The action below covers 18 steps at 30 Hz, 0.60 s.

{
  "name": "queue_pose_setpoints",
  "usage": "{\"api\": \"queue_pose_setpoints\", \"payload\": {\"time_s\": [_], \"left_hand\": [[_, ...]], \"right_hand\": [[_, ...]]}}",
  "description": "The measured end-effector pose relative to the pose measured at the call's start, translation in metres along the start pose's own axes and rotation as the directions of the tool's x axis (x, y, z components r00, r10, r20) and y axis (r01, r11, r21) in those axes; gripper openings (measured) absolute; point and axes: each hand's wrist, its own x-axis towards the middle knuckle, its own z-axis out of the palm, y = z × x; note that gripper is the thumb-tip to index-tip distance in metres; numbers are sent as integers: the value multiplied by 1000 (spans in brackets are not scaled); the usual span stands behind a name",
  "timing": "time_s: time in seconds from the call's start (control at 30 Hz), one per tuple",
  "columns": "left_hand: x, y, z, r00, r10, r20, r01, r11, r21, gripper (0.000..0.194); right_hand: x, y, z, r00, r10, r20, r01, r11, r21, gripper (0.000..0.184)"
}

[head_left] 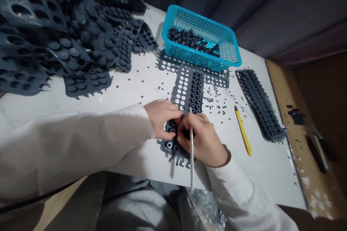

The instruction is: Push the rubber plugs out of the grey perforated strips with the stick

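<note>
A dark grey perforated rubber strip (189,94) lies on the table under my hands, with rows of small raised buttons and a row of empty round holes. My left hand (161,119) is curled over its near end, and the fingers seem to grip it. My right hand (202,139) is shut on a thin white stick (191,151) that points up and down, its tip hidden among my fingers. The two hands nearly touch and cover part of the strip.
A turquoise plastic basket (200,57) holding black rubber pieces stands beyond my hands. A heap of rubber sheets (81,43) fills the left. A yellow pencil (243,131), another button strip (260,104) and scattered small discs (217,104) lie on the white table (260,162).
</note>
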Motion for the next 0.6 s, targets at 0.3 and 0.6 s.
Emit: {"api": "queue_pose_setpoints", "payload": {"time_s": [0.3, 0.6], "left_hand": [[-1, -2, 3, 1000, -11, -17, 11, 1000, -6, 21], [-4, 10, -13, 966, -166, -196, 81, 921, -382, 21]], "right_hand": [[1, 11, -11, 979, 47, -199, -20, 991, 132, 29], [-2, 4, -4, 939, 239, -248, 24, 674, 739, 41]]}}
